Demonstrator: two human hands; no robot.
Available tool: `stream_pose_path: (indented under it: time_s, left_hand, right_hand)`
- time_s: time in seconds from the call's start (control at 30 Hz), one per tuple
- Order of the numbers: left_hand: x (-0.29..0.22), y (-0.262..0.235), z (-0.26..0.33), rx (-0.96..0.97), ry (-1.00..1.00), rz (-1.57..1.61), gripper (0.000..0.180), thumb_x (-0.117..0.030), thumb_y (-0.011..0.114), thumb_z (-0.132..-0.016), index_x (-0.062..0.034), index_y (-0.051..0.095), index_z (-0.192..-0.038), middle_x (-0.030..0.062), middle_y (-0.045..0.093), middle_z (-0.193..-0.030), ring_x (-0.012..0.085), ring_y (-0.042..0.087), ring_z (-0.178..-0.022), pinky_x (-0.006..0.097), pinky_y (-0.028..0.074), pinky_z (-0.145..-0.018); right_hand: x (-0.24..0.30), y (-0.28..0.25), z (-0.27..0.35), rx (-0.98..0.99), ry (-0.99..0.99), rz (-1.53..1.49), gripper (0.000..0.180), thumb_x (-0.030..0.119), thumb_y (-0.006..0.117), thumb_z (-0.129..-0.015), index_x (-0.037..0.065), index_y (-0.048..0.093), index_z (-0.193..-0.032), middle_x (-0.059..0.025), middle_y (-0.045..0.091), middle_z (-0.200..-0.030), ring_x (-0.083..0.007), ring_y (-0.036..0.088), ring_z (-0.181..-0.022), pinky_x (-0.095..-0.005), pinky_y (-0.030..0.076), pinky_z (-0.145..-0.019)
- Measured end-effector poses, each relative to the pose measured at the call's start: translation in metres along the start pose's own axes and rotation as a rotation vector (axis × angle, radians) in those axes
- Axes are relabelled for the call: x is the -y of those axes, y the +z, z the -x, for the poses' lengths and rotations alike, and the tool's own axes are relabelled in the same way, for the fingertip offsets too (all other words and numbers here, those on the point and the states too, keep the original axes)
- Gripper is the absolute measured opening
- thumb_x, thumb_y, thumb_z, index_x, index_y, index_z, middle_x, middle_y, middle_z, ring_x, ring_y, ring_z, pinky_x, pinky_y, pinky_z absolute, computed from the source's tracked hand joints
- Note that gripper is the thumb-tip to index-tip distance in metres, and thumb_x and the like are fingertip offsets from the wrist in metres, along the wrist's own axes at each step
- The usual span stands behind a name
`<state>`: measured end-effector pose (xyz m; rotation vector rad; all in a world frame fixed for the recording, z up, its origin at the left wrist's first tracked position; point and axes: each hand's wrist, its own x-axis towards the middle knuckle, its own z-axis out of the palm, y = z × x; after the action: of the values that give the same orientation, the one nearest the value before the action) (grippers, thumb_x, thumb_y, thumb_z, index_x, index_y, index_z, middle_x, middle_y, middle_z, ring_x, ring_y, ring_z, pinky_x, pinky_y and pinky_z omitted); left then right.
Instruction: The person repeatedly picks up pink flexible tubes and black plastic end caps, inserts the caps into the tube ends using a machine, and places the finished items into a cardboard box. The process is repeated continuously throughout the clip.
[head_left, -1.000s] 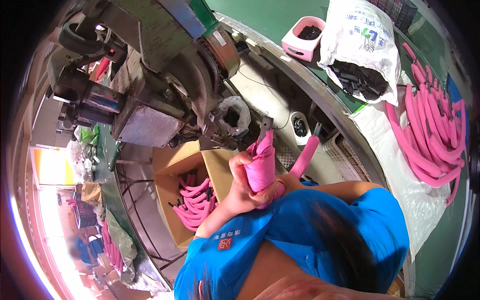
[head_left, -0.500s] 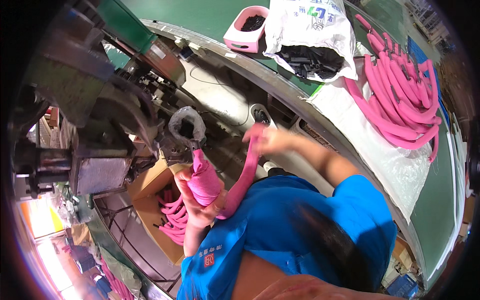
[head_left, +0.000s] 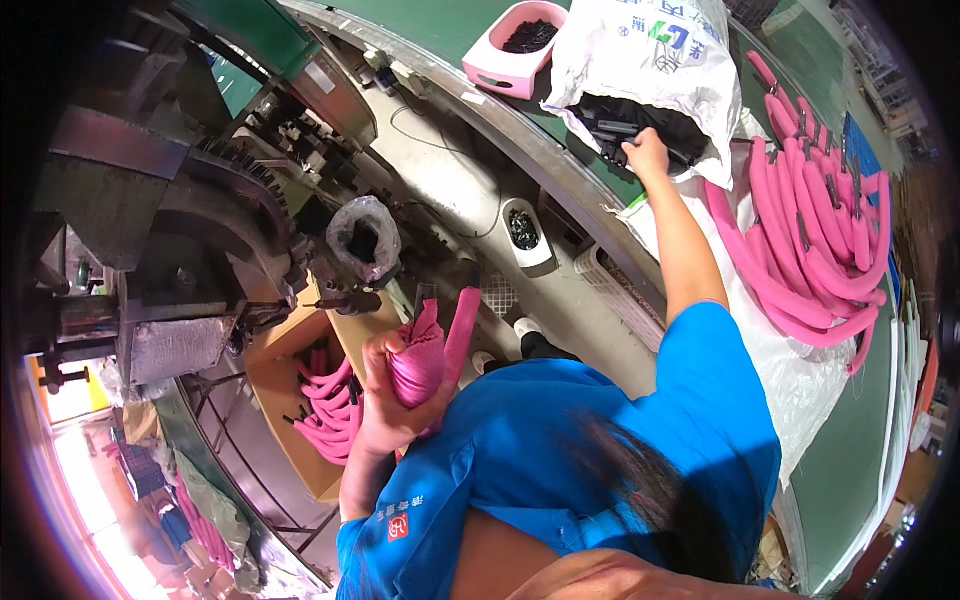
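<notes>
My left hand (head_left: 385,410) is wrapped round a pink bent tube (head_left: 462,335) with a bunched, wrinkled pink sleeve (head_left: 418,362) at one end. A dark tip (head_left: 424,296) pokes out of the bunched end; the tube's other end stands up beside it. At the mouth of a white sack (head_left: 640,55) on the green table, my right hand (head_left: 648,158) has its fingers curled at a black plastic piece (head_left: 614,128). Some of those fingertips are hidden among the other black pieces in the sack.
A pink bin (head_left: 500,72) of small black parts stands left of the sack. Pink tubes with black ends (head_left: 810,220) lie piled at the right. To the left are a metal machine (head_left: 180,230), a bagged ring opening (head_left: 362,238) and a carton (head_left: 265,365) of pink tubes.
My right hand has let go of the tube's free end and gone up and right to the sack. That end now stands upright beside my left hand, which still holds the tube.
</notes>
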<state>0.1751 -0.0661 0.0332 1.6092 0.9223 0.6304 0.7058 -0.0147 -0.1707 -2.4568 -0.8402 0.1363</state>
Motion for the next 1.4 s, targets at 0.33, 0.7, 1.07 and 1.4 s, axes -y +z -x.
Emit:
stream_pose_path:
  time_s: [0.33, 0.7, 1.07, 1.4]
  left_hand:
    - [-0.016, 0.004, -0.002, 0.03, 0.215, -0.124, 0.059, 0.0, 0.073, -0.071, -0.008, 0.035, -0.116, 0.0139, 0.047, -0.116, 0.019, 0.048, -0.105, 0.032, 0.039, -0.093]
    - [-0.023, -0.012, 0.022, 0.107, 0.23, -0.108, 0.059, -0.001, 0.076, -0.069, -0.0077, 0.039, -0.115, 0.0091, 0.05, -0.107, 0.0175, 0.053, -0.097, 0.03, 0.043, -0.085]
    - [-0.009, -0.028, 0.061, 0.021, 0.237, -0.084, 0.064, -0.017, 0.087, -0.065, -0.0086, 0.041, -0.11, 0.0103, 0.057, -0.102, 0.0225, 0.061, -0.091, 0.033, 0.048, -0.08]
    - [-0.01, -0.027, 0.066, 0.11, 0.248, -0.086, 0.053, -0.013, 0.083, -0.069, -0.0057, 0.045, -0.105, 0.0154, 0.06, -0.107, 0.0314, 0.063, -0.099, 0.036, 0.05, -0.085]
  right_hand:
    - [0.089, -0.1, 0.122, 0.521, -0.066, -1.464, 0.019, 0.007, 0.072, -0.08, 0.008, 0.059, -0.093, 0.0009, 0.063, -0.085, -0.0095, 0.06, -0.077, -0.0225, 0.048, -0.07]
    - [0.227, -0.133, 0.239, 1.12, -0.79, -1.085, 0.025, 0.018, 0.054, -0.095, 0.003, 0.047, -0.114, -0.0048, 0.057, -0.076, -0.0072, 0.05, -0.057, -0.0215, 0.04, -0.054]
    - [0.282, -0.131, 0.251, 0.931, -1.531, -0.787, 0.037, 0.023, 0.071, -0.081, 0.001, 0.065, -0.111, -0.0072, 0.048, -0.061, -0.0203, 0.048, -0.052, -0.0323, 0.035, -0.05]
    - [0.31, -0.134, 0.257, 1.198, -1.834, -0.638, 0.043, 0.034, 0.082, -0.065, 0.007, 0.066, -0.095, -0.0047, 0.059, -0.071, -0.0244, 0.058, -0.059, -0.0319, 0.043, -0.05]
